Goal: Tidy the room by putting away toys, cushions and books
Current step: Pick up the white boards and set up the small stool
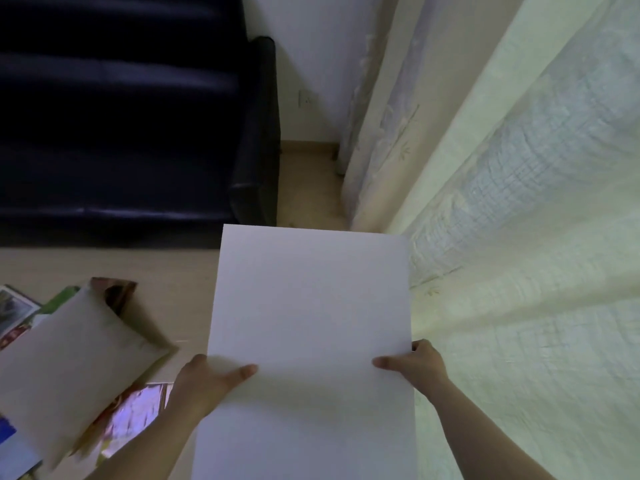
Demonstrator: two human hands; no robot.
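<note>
A large plain white book or board (pixel 308 306) fills the lower middle of the head view, held flat above the floor. My left hand (pixel 207 382) grips its left edge with the thumb lying on top. My right hand (pixel 415 367) grips the right edge, thumb on top as well. At the lower left, a grey-beige board or book back (pixel 72 355) lies tilted over several colourful books and pictures (pixel 135 410) scattered on the floor.
A dark leather sofa (pixel 138 116) takes up the upper left, its armrest (pixel 256 150) near the wall corner. Pale curtains (pixel 519 202) hang along the right side. Beige floor (pixel 304 188) runs between sofa and curtains.
</note>
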